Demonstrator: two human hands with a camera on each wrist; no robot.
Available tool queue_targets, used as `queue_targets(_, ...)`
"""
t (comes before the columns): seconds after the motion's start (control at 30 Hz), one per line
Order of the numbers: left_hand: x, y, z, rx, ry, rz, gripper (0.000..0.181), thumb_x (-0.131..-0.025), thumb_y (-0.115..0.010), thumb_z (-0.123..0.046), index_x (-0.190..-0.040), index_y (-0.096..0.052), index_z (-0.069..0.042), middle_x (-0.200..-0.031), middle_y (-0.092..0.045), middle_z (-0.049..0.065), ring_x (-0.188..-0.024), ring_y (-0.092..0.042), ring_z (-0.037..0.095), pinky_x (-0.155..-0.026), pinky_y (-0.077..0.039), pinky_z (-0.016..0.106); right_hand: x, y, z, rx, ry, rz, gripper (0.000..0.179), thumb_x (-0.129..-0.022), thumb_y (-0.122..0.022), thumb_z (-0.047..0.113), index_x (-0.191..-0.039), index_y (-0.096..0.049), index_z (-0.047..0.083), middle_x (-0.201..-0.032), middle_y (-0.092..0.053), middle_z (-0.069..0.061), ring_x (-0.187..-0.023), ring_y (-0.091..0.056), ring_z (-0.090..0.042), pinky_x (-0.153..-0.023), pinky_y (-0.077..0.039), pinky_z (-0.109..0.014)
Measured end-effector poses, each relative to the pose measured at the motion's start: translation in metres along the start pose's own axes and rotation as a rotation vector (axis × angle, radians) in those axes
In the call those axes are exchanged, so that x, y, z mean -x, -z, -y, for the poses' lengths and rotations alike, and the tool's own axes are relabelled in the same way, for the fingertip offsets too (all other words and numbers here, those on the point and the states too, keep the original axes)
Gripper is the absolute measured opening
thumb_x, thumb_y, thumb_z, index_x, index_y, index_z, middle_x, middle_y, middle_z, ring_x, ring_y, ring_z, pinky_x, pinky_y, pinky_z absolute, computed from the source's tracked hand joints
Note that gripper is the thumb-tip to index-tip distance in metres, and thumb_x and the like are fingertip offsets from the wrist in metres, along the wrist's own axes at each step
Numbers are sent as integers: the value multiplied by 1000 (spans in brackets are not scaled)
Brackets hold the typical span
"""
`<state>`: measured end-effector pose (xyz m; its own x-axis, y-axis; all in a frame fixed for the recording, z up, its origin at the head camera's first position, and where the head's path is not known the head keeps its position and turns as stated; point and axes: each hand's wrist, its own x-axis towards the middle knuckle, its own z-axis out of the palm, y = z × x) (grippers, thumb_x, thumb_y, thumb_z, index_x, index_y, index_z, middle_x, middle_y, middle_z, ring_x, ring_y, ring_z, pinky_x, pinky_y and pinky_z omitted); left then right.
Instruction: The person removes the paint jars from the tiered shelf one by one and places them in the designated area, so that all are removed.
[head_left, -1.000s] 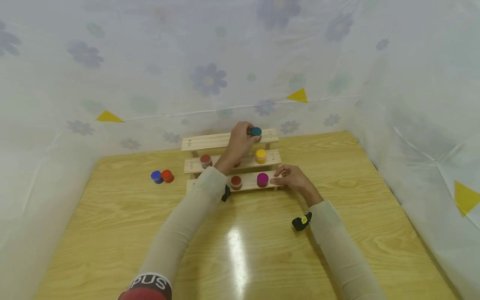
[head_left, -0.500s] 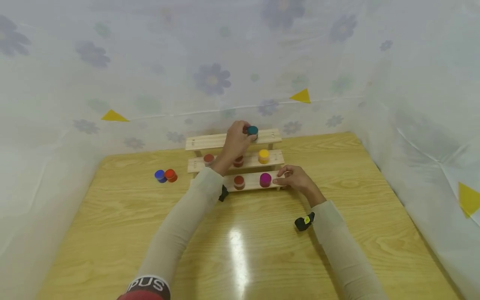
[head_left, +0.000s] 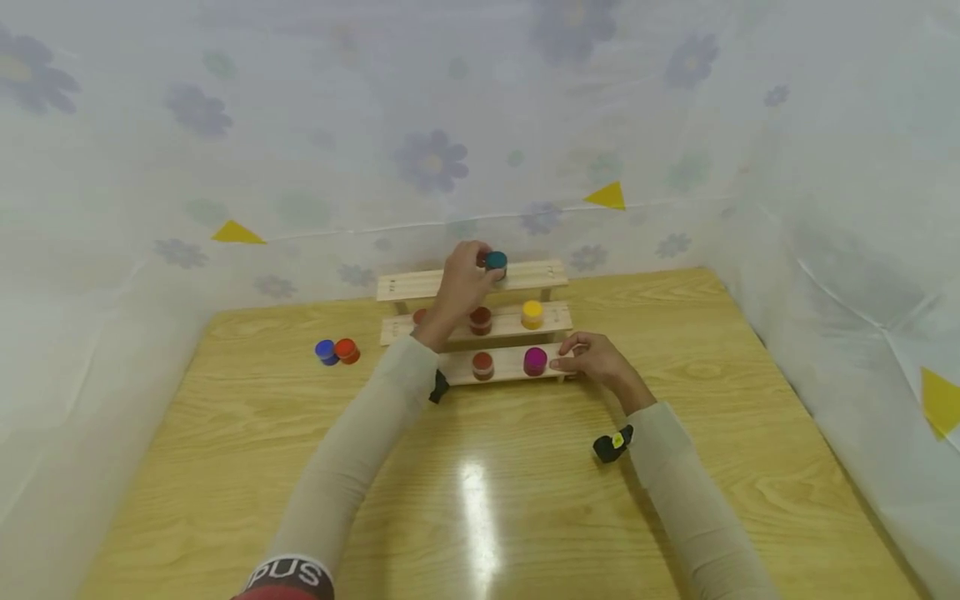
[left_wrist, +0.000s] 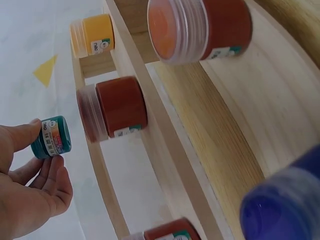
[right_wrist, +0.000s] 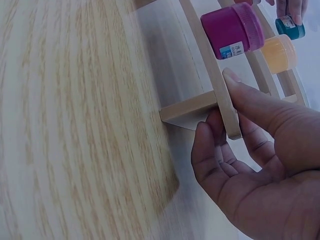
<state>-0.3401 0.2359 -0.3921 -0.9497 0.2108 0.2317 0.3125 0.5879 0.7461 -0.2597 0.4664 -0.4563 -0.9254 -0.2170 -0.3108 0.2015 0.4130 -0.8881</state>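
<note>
My left hand (head_left: 459, 287) pinches a teal paint jar (head_left: 496, 263) between thumb and fingers at the top step of the three-step wooden rack (head_left: 397, 287). Whether the jar touches the step, I cannot tell. My right hand (head_left: 600, 363) grips the right end of the lowest step, thumb above and fingers below, as the right wrist view shows. Beside it stands a magenta jar (head_left: 535, 361). A brown jar (head_left: 483, 365) is on the same step. The middle step bears a yellow jar (head_left: 532, 314), a dark brown jar (head_left: 481, 321) and another brown jar (head_left: 420, 317), partly hidden by my left arm.
On the table left of the rack, a blue jar (head_left: 326, 352) and a red jar (head_left: 347, 351) stand close together. Another blue jar (left_wrist: 282, 205) shows in the left wrist view. Behind the rack hangs a flowered sheet (head_left: 330, 150) with yellow triangles.
My left hand has carried the teal jar leftward along the top step, from near its right end toward the middle. The right hand keeps its hold on the lowest step.
</note>
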Motion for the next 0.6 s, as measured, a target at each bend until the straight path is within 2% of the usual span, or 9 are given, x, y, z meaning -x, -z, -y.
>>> queue_targets(0.23, 0, 11, 6, -17, 9, -28, 31, -89, -65, -14, -115, -55, 1, -113, -55, 13, -104, -54, 25, -92, -47, 32, -3, 3, -1, 13, 6, -8, 29, -86, -69, 9, -104, -55, -9, -65, -43, 1, -60, -37, -12, -60, -37, -29)
queue_targets(0.47, -1, 19, 15, -29, 11, -35, 33, -89, -66, -16, -116, -55, 1, -115, -55, 15, -105, -55, 27, -93, -47, 37, -23, 9, -28, 14, -6, -19, 28, -84, -73, 18, -100, -58, 1, -68, -45, 2, -64, -39, -13, -61, -39, -29)
queue_targets(0.6, 1, 23, 17, -35, 19, -44, 34, -89, -66, -17, -117, -55, 0, -115, -55, 14, -106, -54, 27, -92, -47, 36, -27, 10, -33, 29, 7, -24, 28, -83, -74, 21, -98, -59, 3, -70, -46, 2, -65, -39, -13, -61, -39, -28)
